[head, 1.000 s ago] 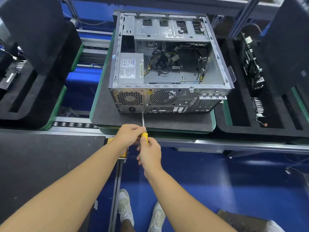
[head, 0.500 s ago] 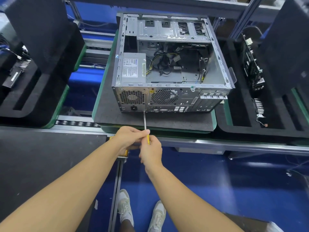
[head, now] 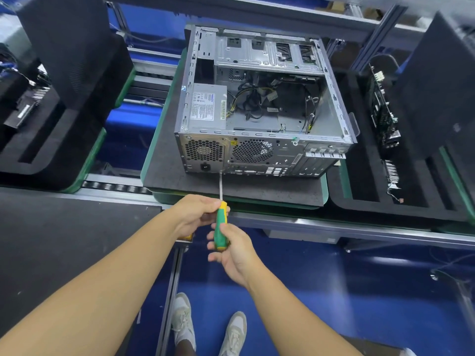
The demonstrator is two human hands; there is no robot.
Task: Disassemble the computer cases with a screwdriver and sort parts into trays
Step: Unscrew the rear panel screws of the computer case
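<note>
Centrally, the open computer case [head: 257, 155] holds a power supply [head: 208, 106] and cables [head: 248, 98]. Left hand [head: 195, 214] and right hand [head: 237, 253] grip the screwdriver [head: 221, 227], tip at its rear. Right-side tray [head: 359, 191] seemingly holds circuit boards [head: 383, 116].

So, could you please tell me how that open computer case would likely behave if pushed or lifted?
The computer case is probably stiff: it is a sheet-metal frame. It likely lifts unevenly, heavier at the left where the power supply sits. Lying broad-side on the dark mat, it seems unlikely to tip.
</note>
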